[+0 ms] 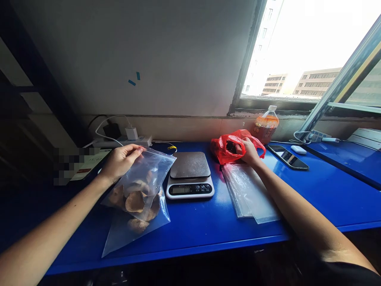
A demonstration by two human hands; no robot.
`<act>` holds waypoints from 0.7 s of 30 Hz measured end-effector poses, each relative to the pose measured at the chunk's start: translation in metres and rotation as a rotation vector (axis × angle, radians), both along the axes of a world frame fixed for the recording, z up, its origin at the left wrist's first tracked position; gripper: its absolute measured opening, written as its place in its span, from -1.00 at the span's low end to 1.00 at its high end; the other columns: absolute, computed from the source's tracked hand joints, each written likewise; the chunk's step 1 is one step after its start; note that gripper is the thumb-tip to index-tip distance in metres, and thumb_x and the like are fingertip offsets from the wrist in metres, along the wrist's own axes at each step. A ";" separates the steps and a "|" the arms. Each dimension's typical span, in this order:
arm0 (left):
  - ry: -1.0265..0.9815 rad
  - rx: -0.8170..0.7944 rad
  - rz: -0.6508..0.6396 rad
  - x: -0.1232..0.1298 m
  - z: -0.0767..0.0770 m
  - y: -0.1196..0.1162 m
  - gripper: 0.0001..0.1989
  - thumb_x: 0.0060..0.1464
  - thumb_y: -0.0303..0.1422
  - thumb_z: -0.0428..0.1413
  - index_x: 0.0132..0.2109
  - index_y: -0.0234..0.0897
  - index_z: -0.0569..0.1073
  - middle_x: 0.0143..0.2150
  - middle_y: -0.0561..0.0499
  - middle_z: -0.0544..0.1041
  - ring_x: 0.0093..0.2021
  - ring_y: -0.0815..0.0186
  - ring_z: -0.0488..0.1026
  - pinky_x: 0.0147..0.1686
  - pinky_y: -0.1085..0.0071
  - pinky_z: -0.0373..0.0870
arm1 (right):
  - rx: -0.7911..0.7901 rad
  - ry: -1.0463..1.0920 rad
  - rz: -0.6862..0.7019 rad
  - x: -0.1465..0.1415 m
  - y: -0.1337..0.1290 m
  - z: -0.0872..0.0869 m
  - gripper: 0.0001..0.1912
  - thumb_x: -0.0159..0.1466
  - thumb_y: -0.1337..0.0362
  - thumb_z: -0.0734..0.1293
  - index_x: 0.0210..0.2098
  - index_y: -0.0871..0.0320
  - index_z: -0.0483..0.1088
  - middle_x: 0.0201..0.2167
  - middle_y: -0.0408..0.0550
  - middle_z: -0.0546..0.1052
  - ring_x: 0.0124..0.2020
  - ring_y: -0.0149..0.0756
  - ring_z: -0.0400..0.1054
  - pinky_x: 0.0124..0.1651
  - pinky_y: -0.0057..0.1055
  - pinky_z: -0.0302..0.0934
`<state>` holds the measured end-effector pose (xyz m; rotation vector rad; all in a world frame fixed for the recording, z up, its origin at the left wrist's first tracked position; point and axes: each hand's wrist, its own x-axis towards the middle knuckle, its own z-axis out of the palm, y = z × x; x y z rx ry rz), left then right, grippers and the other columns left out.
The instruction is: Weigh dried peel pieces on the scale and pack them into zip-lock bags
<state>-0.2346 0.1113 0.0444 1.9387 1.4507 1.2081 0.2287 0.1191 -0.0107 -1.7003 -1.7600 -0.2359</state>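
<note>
My left hand (pixel 123 159) pinches the top edge of a clear zip bag (pixel 151 163). Behind or under it lies a clear bag with several brown, cup-shaped dried pieces (pixel 135 201); which bag holds each piece is hard to tell. My right hand (pixel 247 151) reaches into the mouth of a red plastic bag (pixel 222 149), its fingertips hidden among dark contents. Between the hands stands a white digital scale (pixel 190 190) with a bare metal plate; its display cannot be read. Flat clear bags (pixel 253 194) lie below the red bag.
On the blue table (pixel 208 234), a bottle (pixel 266 125) stands behind the red bag, with a phone (pixel 288 157) and a white case (pixel 298 149) to its right. A power strip (pixel 143 141) with plugs runs along the wall; a tablet-like screen (pixel 91 163) lies left.
</note>
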 end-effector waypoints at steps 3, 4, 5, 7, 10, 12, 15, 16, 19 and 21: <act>0.008 0.001 -0.009 0.000 -0.002 0.001 -0.68 0.01 -0.16 0.10 -0.20 -0.28 0.55 -0.41 0.05 0.53 -0.36 0.27 0.42 -0.35 0.43 0.30 | -0.008 0.005 0.014 -0.006 0.000 0.002 -0.72 0.23 0.12 0.23 -0.42 0.15 0.46 -0.40 0.03 0.45 -0.27 -0.15 0.32 -0.21 -0.31 0.22; 0.012 0.000 -0.013 0.000 -0.002 0.001 -0.68 0.01 -0.15 0.10 -0.20 -0.28 0.55 -0.41 0.05 0.54 -0.36 0.27 0.42 -0.35 0.43 0.30 | -0.009 0.009 0.014 -0.008 0.000 0.002 -0.74 0.21 0.11 0.25 -0.41 0.14 0.46 -0.39 0.02 0.46 -0.27 -0.15 0.33 -0.22 -0.31 0.22; 0.016 -0.001 -0.015 0.000 -0.002 0.002 -0.68 0.01 -0.15 0.10 -0.20 -0.29 0.55 -0.41 0.04 0.54 -0.36 0.26 0.42 -0.35 0.42 0.30 | -0.007 0.015 0.010 -0.010 0.000 0.003 -0.76 0.18 0.12 0.27 -0.41 0.14 0.46 -0.39 0.01 0.48 -0.28 -0.15 0.33 -0.22 -0.32 0.21; 0.026 -0.002 -0.020 0.000 -0.002 0.002 -0.67 0.01 -0.16 0.10 -0.19 -0.29 0.55 -0.41 0.05 0.53 -0.36 0.26 0.42 -0.35 0.42 0.30 | 0.001 0.031 -0.004 -0.012 -0.001 0.004 -0.79 0.16 0.15 0.27 -0.44 0.14 0.45 -0.40 0.03 0.49 -0.30 -0.15 0.33 -0.24 -0.32 0.20; 0.040 0.006 -0.015 0.001 -0.001 0.001 -0.68 0.01 -0.16 0.10 -0.19 -0.29 0.55 -0.42 0.06 0.53 -0.38 0.28 0.42 -0.34 0.42 0.30 | 0.023 0.065 -0.021 -0.011 -0.002 0.007 -0.80 0.11 0.16 0.26 -0.54 0.14 0.37 -0.44 0.05 0.47 -0.34 -0.15 0.31 -0.28 -0.32 0.18; 0.048 0.014 -0.009 0.001 0.000 0.000 -0.68 0.01 -0.16 0.09 -0.20 -0.29 0.55 -0.42 0.06 0.52 -0.38 0.28 0.41 -0.34 0.43 0.30 | 0.037 0.097 -0.031 -0.009 -0.004 0.011 -0.79 0.07 0.14 0.27 -0.59 0.13 0.29 -0.47 0.05 0.45 -0.37 -0.17 0.29 -0.31 -0.32 0.16; 0.059 0.016 -0.008 0.001 0.000 0.000 -0.68 0.03 -0.15 0.08 -0.20 -0.29 0.55 -0.42 0.05 0.52 -0.37 0.27 0.42 -0.34 0.43 0.30 | 0.056 0.160 -0.047 -0.007 -0.006 0.016 -0.77 0.05 0.13 0.27 -0.62 0.10 0.22 -0.51 0.01 0.41 -0.41 -0.20 0.26 -0.33 -0.32 0.14; 0.063 0.015 -0.009 0.001 0.000 0.000 -0.67 0.03 -0.15 0.08 -0.19 -0.29 0.55 -0.41 0.05 0.52 -0.37 0.27 0.42 -0.34 0.43 0.30 | 0.062 0.184 -0.051 -0.006 -0.007 0.017 -0.77 0.06 0.14 0.26 -0.63 0.10 0.21 -0.53 -0.01 0.40 -0.43 -0.21 0.25 -0.33 -0.32 0.13; 0.075 0.017 -0.007 0.000 -0.001 0.000 -0.67 0.05 -0.15 0.08 -0.18 -0.28 0.54 -0.41 0.05 0.52 -0.37 0.27 0.43 -0.34 0.43 0.30 | 0.074 0.277 -0.073 -0.004 -0.011 0.021 -0.75 0.06 0.14 0.28 -0.65 0.09 0.21 -0.62 -0.09 0.33 -0.49 -0.27 0.21 -0.37 -0.34 0.11; 0.086 0.021 -0.005 0.000 -0.001 0.000 -0.68 0.06 -0.15 0.08 -0.18 -0.28 0.54 -0.40 0.05 0.53 -0.36 0.27 0.43 -0.34 0.43 0.30 | 0.084 0.359 -0.095 -0.001 -0.014 0.023 -0.74 0.08 0.12 0.28 -0.64 0.10 0.25 -0.67 -0.13 0.30 -0.54 -0.29 0.20 -0.41 -0.35 0.10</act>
